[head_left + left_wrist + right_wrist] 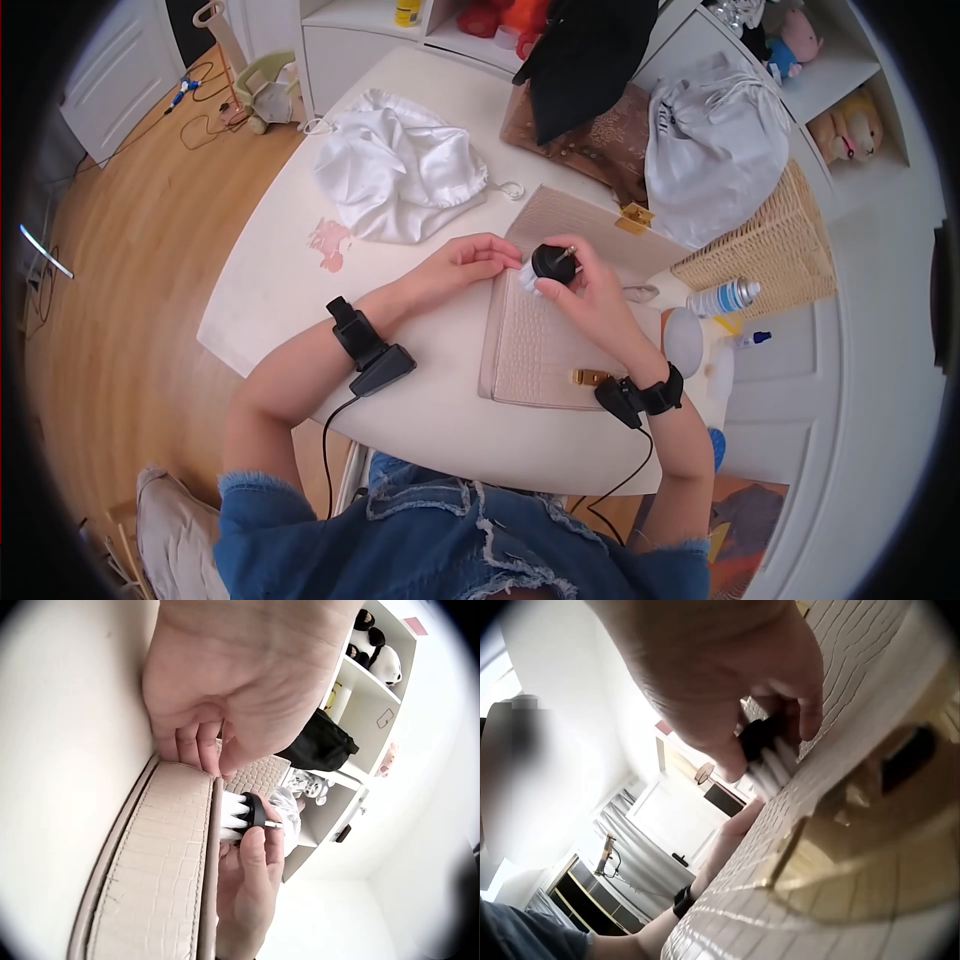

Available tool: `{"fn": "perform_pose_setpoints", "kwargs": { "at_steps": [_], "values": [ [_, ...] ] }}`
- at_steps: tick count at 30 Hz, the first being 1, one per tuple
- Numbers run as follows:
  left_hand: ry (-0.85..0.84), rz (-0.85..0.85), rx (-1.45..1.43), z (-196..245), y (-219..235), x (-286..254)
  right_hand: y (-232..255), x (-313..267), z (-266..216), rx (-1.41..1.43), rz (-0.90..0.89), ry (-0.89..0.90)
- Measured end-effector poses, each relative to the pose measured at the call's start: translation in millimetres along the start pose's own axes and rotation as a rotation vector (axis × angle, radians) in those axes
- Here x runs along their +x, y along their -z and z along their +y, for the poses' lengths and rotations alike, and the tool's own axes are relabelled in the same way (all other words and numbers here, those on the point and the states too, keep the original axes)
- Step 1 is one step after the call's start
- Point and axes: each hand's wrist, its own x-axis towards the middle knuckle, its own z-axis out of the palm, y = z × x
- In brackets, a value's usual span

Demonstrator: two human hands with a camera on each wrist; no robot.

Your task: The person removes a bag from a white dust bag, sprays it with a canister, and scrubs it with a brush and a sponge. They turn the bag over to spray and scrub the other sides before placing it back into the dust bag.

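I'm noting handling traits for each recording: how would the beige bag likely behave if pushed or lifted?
The beige bag probably holds its shape, since its stitched side looks straight in the left wrist view. Lying broad and flat on the table, it seems unlikely to roll or tip. Its open flap may swing when lifted.

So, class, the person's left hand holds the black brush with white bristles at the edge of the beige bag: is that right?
No: the head view shows the right hand holding the black brush with white bristles at the edge of the beige bag.
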Motion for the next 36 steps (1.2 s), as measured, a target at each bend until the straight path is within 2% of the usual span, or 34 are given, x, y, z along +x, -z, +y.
{"fn": "perform_pose_setpoints", "kwargs": {
  "at_steps": [2, 4, 6, 8, 9, 11, 13, 14, 16, 18, 20, 22, 24, 25, 26, 28, 33, 36],
  "values": [
    [-0.009, 0.005, -0.006, -1, 0, 0, -4, -2, 0, 0.042, 0.053, -0.013],
    [-0.008, 0.002, -0.014, 0, -1, -1, -15, -14, -8, 0.002, -0.037, 0.173],
    [-0.004, -0.004, -0.023, 2, -3, -2, -18, -26, -16, -0.082, -0.092, 0.206],
    [0.024, 0.001, -0.015, 5, -4, -3, -12, -31, -4, -0.168, 0.022, 0.211],
    [0.011, -0.004, -0.025, 0, -2, -2, -4, -34, 3, -0.167, 0.025, 0.204],
    [0.015, -0.01, -0.019, 0, -1, -1, 21, -40, 20, -0.132, 0.182, -0.021],
    [0.013, -0.01, -0.013, 0, -1, -1, 44, -51, 58, 0.004, 0.29, -0.053],
    [0.018, -0.007, 0.002, 0, -1, 0, 54, -57, 69, 0.0, 0.288, -0.053],
    [0.022, -0.005, 0.016, 2, -2, -1, 67, -65, 80, 0.037, 0.403, -0.098],
    [0.05, -0.004, 0.077, 6, -5, -1, 66, -67, 82, 0.017, 0.422, -0.092],
    [0.056, -0.013, 0.086, 9, -9, -2, 48, -63, 55, -0.163, 0.338, -0.098],
    [0.066, -0.027, 0.101, 12, -12, -5, 27, -62, 20, -0.011, 0.114, -0.089],
    [0.081, 0.013, 0.086, 15, -15, -8, 7, -61, 4, -0.057, -0.008, 0.086],
    [0.084, 0.001, 0.091, 16, -16, -9, 7, -64, -6, -0.029, -0.098, 0.039],
    [0.079, 0.006, 0.099, 17, -16, -10, 9, -65, -1, -0.027, -0.088, 0.034],
    [0.08, 0.009, 0.102, 16, -15, -11, 18, -66, 18, -0.196, 0.023, 0.09],
    [0.048, -0.001, 0.112, 15, -15, -10, 76, -86, 87, -0.06, 0.438, -0.062],
    [0.049, -0.01, 0.097, 12, -12, -9, 83, -100, 92, -0.198, 0.505, -0.104]
  ]
}}
